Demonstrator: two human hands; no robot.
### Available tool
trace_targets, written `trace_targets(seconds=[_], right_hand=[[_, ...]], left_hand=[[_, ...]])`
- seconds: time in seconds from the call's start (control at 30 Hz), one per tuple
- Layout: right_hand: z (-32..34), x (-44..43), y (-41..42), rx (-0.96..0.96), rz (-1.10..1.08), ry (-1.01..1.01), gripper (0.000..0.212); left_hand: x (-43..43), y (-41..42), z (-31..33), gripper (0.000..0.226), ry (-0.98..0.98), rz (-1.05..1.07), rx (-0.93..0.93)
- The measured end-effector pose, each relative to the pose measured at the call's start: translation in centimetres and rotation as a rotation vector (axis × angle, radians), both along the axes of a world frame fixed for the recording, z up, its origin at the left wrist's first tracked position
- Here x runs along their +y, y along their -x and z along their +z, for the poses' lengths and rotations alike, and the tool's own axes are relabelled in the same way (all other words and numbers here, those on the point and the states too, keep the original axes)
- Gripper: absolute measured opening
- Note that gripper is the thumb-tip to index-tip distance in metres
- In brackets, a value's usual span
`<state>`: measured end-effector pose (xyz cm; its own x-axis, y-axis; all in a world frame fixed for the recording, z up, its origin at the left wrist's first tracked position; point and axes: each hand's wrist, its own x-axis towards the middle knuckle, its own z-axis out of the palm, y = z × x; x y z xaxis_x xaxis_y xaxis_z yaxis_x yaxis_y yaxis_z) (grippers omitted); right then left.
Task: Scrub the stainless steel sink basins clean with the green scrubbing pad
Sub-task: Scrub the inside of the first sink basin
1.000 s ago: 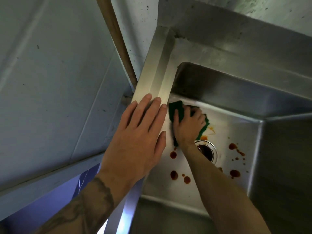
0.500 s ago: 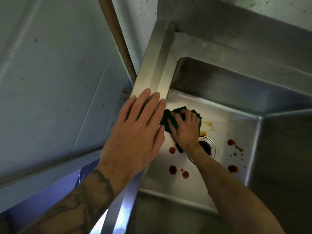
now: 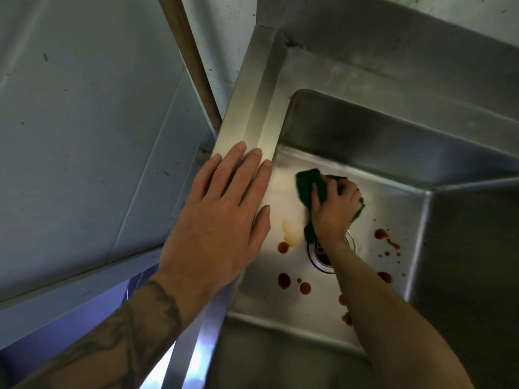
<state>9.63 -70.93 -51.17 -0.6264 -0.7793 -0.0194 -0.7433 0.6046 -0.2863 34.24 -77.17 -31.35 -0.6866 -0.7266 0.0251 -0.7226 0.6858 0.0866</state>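
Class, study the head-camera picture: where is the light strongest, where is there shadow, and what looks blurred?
Head view: brightest on the sink rim and basin floor beside the left hand; the far basin wall lies in shadow; the green scrubbing pad and right hand look slightly motion-blurred; straight edges bow from the wide lens.

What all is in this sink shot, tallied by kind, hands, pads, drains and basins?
Hands: 2, the left hand flat on the sink rim, the right hand on the pad
Green scrubbing pad: 1
Drain: 1
Sink basin: 1
Total: 5
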Motion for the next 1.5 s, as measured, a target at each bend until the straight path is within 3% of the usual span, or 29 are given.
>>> trace_targets(seconds=[0.07,0.1,0.17,0.27,0.3,0.33,0.43,0.5,0.67,0.73,0.83,0.9,1.0,1.07,1.1,1.2,1.27,1.3,1.33,1.43,1.5], right_hand=[[0.1,-2.1,-1.3,0.001,-0.33,-0.02,0.037],[0.4,-2.9,-2.5,0.0,-0.354,-0.014,0.038],[0.3,-2.4,-4.5,-0.014,-0.122,0.032,0.037],[-0.1,1.0,-3.5,-0.017,0.445,0.013,0.039],[-0.4,1.6,-2.3,-0.011,0.476,0.007,0.039],[-0.5,1.6,-1.4,-0.002,0.388,0.013,0.037],[-0.3,-0.8,-1.9,0.002,-0.202,0.031,0.034],[0.4,-2.7,-4.8,-0.037,-0.296,0.034,0.036],[0.2,1.4,-7.2,-0.022,0.452,0.078,0.038],[-0.3,1.1,-4.6,0.016,0.459,0.048,0.036],[-0.3,-2.0,-3.6,-0.009,0.039,0.034,0.034],[-0.1,-2.8,-5.8,-0.011,-0.067,0.049,0.035],[-0.4,1.2,-8.7,-0.008,0.275,0.053,0.038],[-0.7,3.4,-6.8,0.016,0.523,0.039,0.041],[-0.8,3.5,-5.2,0.018,0.544,0.023,0.041],[-0.7,1.0,-2.4,0.014,0.213,0.011,0.038],[-0.5,-0.9,-3.6,0.001,-0.075,0.033,0.037],[-0.3,-1.0,-4.9,-0.007,-0.12,0.041,0.037],[-0.2,-0.4,-6.1,-0.016,-0.074,0.048,0.036],[-0.1,3.3,-5.9,-0.014,0.409,0.025,0.038],[-0.2,3.9,-3.2,-0.021,0.443,0.007,0.038]], left_hand=[[0.0,0.0,-0.1,0.063,0.003,0.004,0.0],[0.0,0.0,-0.1,0.063,0.002,-0.001,0.001],[0.1,-0.1,-0.1,0.063,0.002,-0.001,0.011],[0.1,0.0,-0.1,0.062,0.002,-0.003,0.015],[0.1,0.0,0.0,0.062,0.002,0.0,0.014],[0.1,0.0,0.0,0.062,0.003,0.002,0.014],[0.1,0.1,-0.1,0.062,0.016,0.005,0.007],[0.1,0.1,-0.1,0.062,0.016,0.006,0.012],[0.1,0.1,-0.2,0.062,0.018,0.001,0.021],[0.1,0.1,-0.3,0.062,0.012,0.005,0.03],[0.0,0.0,-0.5,0.063,0.01,0.001,0.032],[-0.1,0.0,-0.5,0.062,0.008,0.004,0.031],[0.0,0.0,-0.3,0.061,0.007,0.01,0.03],[-0.1,0.0,-0.2,0.06,0.009,0.012,0.03],[-0.1,0.0,-0.2,0.061,0.005,0.013,0.03],[-0.2,0.0,-0.2,0.062,0.006,0.005,0.032],[-0.2,-0.1,-0.2,0.062,0.011,0.008,0.023],[-0.3,-0.1,-0.2,0.062,0.011,0.008,0.024],[-0.2,-0.2,-0.1,0.061,0.006,0.007,0.026],[-0.1,-0.1,0.0,0.06,0.009,0.014,0.041],[-0.2,-0.1,0.0,0.06,0.011,0.013,0.044]])
